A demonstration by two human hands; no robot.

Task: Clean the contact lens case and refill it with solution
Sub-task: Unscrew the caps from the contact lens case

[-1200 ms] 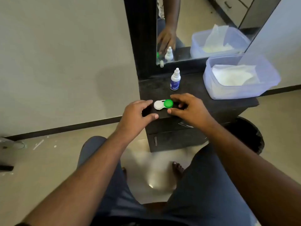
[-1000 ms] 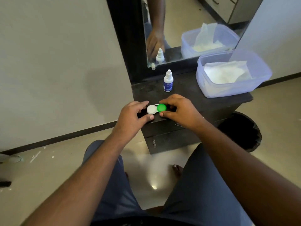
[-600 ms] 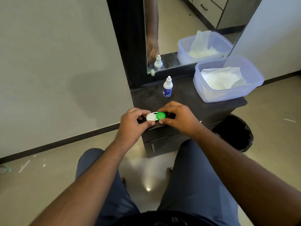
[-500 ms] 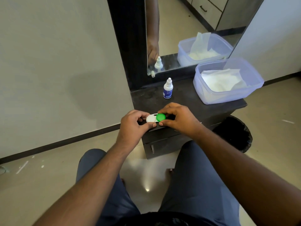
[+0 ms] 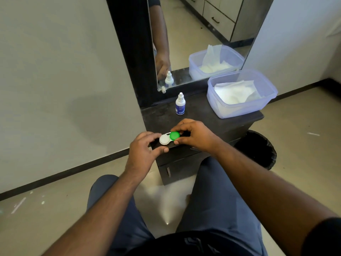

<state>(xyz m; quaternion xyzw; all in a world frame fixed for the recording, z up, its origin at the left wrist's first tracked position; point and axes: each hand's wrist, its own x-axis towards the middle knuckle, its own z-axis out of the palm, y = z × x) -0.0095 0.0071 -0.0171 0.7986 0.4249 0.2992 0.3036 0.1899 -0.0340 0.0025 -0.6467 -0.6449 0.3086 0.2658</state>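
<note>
A contact lens case (image 5: 168, 138) with one white cap and one green cap sits at the front edge of a small dark cabinet top (image 5: 203, 117). My left hand (image 5: 143, 154) pinches the white-capped end between thumb and fingers. My right hand (image 5: 195, 135) grips the green cap (image 5: 174, 136) with thumb and fingertips. A small white solution bottle (image 5: 180, 104) with a blue label stands upright behind the case, capped, apart from both hands.
A translucent plastic tub (image 5: 241, 93) holding white tissues stands at the cabinet's right rear. A mirror (image 5: 199, 39) rises behind the cabinet. A black waste bin (image 5: 258, 148) sits on the floor to the right. My knees are below the cabinet front.
Both hands closed in on the case: the left went from hovering beside it to pinching the white end, and the right stays on the green cap. The camera view shifted slightly.
</note>
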